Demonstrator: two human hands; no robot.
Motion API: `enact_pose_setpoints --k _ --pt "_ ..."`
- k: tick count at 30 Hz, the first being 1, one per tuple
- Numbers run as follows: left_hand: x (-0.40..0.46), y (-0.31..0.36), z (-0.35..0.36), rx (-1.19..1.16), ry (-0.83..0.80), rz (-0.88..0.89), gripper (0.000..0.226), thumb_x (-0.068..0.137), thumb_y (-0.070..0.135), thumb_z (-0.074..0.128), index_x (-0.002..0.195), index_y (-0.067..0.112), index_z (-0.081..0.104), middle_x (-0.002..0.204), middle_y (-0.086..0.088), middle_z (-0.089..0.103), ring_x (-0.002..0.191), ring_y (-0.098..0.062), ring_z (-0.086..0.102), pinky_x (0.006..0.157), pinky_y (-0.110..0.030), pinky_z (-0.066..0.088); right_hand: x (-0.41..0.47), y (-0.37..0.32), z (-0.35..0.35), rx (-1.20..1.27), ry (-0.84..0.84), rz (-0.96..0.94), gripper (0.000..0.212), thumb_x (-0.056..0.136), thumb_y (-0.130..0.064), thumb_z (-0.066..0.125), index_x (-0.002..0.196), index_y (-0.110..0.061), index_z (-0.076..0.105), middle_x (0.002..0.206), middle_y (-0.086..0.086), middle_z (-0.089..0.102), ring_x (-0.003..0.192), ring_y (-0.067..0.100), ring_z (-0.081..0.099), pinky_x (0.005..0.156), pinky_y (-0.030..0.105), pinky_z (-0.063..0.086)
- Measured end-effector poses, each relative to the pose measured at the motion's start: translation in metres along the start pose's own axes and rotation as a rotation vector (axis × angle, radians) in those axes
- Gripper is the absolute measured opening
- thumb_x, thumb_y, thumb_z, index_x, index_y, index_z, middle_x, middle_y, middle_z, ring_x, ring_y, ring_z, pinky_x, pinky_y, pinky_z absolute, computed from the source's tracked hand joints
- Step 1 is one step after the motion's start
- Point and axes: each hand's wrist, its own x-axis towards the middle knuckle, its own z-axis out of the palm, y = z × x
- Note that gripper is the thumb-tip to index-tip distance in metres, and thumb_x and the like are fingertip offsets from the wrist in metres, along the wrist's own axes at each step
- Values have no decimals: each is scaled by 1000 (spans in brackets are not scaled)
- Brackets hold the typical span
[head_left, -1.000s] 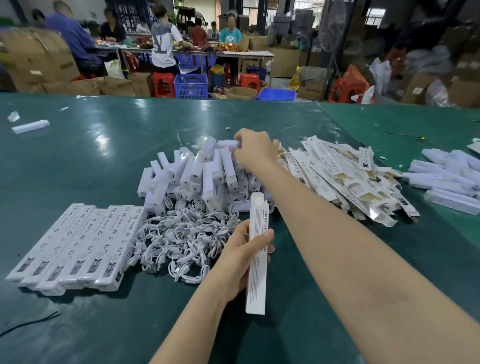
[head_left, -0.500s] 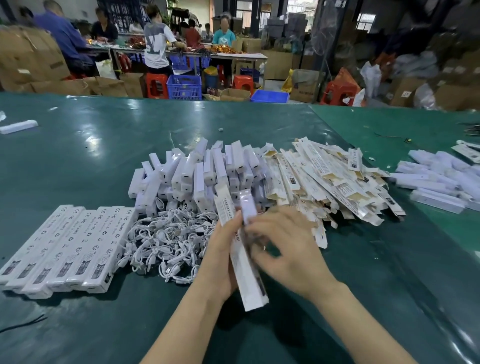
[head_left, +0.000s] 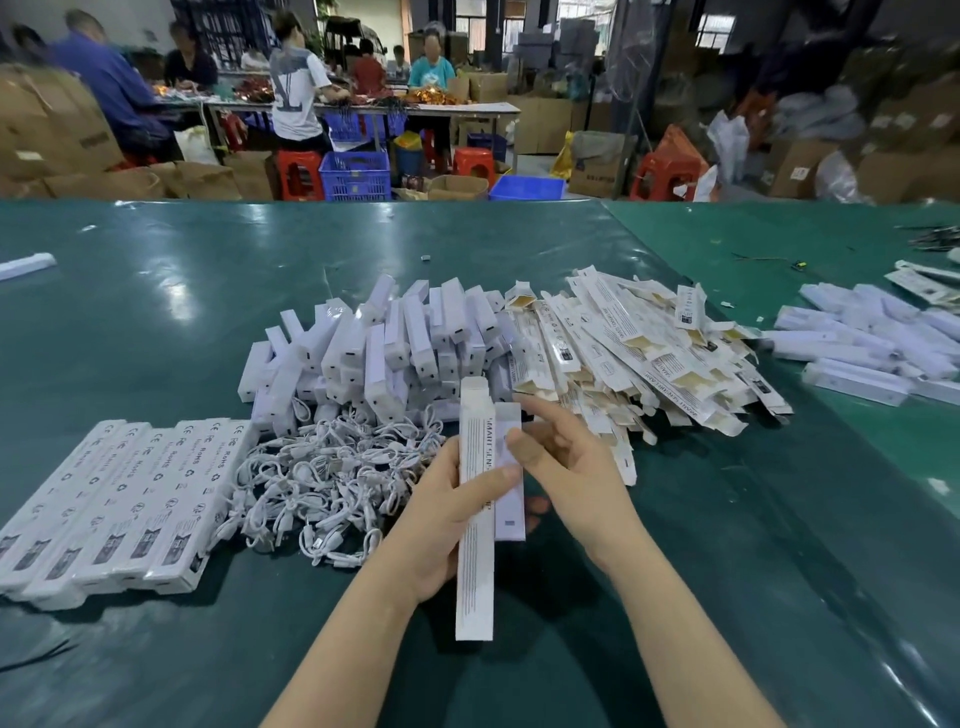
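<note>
My left hand (head_left: 447, 525) grips a long white printed carton (head_left: 474, 571), held upright over the green table (head_left: 156, 322). Beside the carton lies a white lamp bar (head_left: 509, 504), and my right hand (head_left: 566, 467) pinches its upper part with thumb and fingers, pressing it against the carton. Behind my hands lies a heap of several white lamp bars (head_left: 395, 348), a tangle of white cables (head_left: 332, 478) and a pile of flat unfolded cartons (head_left: 639, 353). A row of filled cartons (head_left: 119, 499) lies at the left.
More white bars (head_left: 872, 343) lie at the far right on the table, and one loose bar (head_left: 26, 265) at the far left. Beyond the table's far edge stand cardboard boxes, red stools, a blue crate (head_left: 356, 176) and seated people at another bench.
My right hand took a white lamp bar from the heap and brought it back beside the carton. My left hand kept the carton and turned it upright.
</note>
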Motion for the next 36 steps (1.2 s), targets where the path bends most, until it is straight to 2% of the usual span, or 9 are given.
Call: enact_pose_setpoints --k 8,12,15,20,22,25,28,31,36 --pt "0 1 -1 30 -10 -30 56 78 18 77 127 11 51 111 -18 70 95 -40 70 75 -41 59 -1 1 -2 43 185 9 25 83 -27 74 96 -47 66 76 -22 65 71 -5 62 56 13 50" --pt "-4 6 0 -170 -79 -83 48 76 26 82 117 10 64 98 -12 72 69 -25 71 58 -27 57 0 -1 -1 177 108 43 26 73 -53 65 96 -43 72 105 -7 72 83 5 65 75 22 54" --pt "-7 5 -1 -326 -136 -175 38 72 26 79 107 11 74 96 -12 73 58 -18 67 47 -21 54 -1 -3 -5 242 -41 71 38 75 -54 62 110 -41 69 116 1 70 99 13 66 88 28 54" --pt "-6 6 6 -243 -107 -180 32 74 30 79 102 15 74 93 -12 72 68 -22 71 55 -26 58 -1 -5 -10 369 -62 82 53 61 -55 80 106 -30 68 93 1 71 81 12 65 70 25 55" --pt "-5 6 7 -142 -79 -186 39 77 27 77 112 13 67 100 -13 72 79 -28 72 60 -30 59 0 -5 -11 402 12 94 53 52 -57 85 97 -33 71 86 -3 69 74 11 63 67 26 56" --pt "-5 4 5 -34 -37 -250 39 89 15 70 124 12 53 101 -14 73 82 -35 72 62 -34 60 5 -4 -19 512 296 67 51 66 -44 75 110 -22 64 87 1 68 65 8 60 62 22 54" --pt "-8 4 4 65 -105 -329 37 94 19 63 127 12 46 105 -13 73 82 -39 71 64 -37 59 10 2 -31 400 543 39 44 79 -44 68 115 -21 56 100 4 65 65 4 65 60 18 51" --pt "-9 3 3 146 -180 -370 38 95 21 63 128 16 45 108 -12 73 80 -36 71 62 -35 59 11 8 -37 304 606 -8 24 87 -40 67 105 -31 55 104 3 64 73 6 69 62 16 51" --pt "-8 3 2 182 -204 -383 51 84 28 70 128 15 47 107 -11 73 78 -34 71 60 -32 57 12 10 -40 126 602 -76 20 83 -42 70 96 -39 56 96 -2 65 84 17 69 70 23 54"
